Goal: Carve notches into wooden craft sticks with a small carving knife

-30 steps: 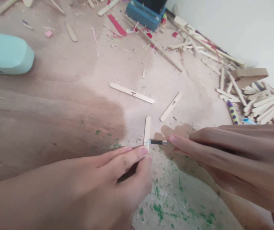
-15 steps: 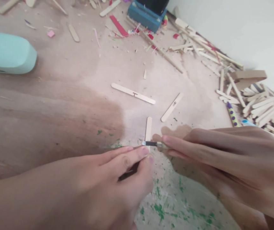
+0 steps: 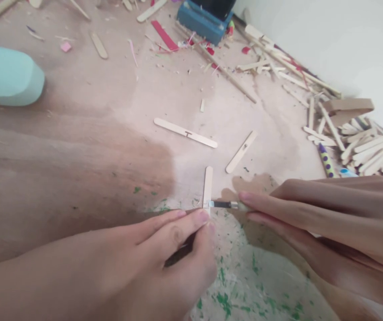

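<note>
A craft stick [image 3: 207,187] lies upright in view on the work surface. My left hand [image 3: 178,240] is closed, its thumb and fingertips pinching the stick's near end and pressing it down. In my right hand [image 3: 305,218] is a small carving chisel [image 3: 225,204] with a silver collar, dark shank and bright flat tip. The chisel's tip is at the stick's right edge, just above my left fingertips, where tiny shavings show. Just beyond lie a craft stick with a dark T-shaped mark [image 3: 185,133] and a shorter stick with a small dark mark [image 3: 241,152].
A mint-green case [image 3: 10,76] is at the left. A blue block [image 3: 205,21] holds a black object at the back. Wooden sticks [image 3: 374,151] are piled at right beside a dotted crayon-like item [image 3: 326,160]. A thin dowel [image 3: 228,73], scraps and green flecks are scattered about.
My right hand has drawn slightly right and down, so the chisel tip has moved from across the stick to its right edge. My left hand still presses the stick.
</note>
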{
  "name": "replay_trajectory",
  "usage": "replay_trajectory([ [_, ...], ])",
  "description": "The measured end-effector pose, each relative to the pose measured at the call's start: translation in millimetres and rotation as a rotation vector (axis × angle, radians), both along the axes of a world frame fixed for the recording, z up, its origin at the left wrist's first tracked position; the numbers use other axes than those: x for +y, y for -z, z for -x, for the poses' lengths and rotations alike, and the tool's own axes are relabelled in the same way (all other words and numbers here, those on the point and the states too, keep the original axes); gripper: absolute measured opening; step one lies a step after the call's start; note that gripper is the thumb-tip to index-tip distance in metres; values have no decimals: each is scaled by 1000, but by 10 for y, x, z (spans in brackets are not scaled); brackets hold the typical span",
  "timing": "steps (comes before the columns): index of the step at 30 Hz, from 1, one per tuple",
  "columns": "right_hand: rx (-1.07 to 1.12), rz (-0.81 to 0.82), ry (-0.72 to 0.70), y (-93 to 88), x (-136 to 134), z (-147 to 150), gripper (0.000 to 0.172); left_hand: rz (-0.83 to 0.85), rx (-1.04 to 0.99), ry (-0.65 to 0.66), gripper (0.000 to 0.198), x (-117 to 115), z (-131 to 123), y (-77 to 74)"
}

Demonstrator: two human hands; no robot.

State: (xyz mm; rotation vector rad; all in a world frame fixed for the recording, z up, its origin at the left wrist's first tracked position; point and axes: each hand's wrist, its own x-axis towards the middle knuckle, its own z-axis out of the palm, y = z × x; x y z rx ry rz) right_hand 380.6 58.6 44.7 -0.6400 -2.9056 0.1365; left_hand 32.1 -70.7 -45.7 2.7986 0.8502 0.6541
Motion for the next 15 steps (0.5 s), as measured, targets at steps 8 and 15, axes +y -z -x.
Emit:
replay_trajectory([
  [8,-29,69,-4,-47,-67,-27,44,-196,70,40,54,78,44,-126],
  [15,-51,36,49,-55,-215,-64,48,-204,99,67,48,107,20,-111],
])
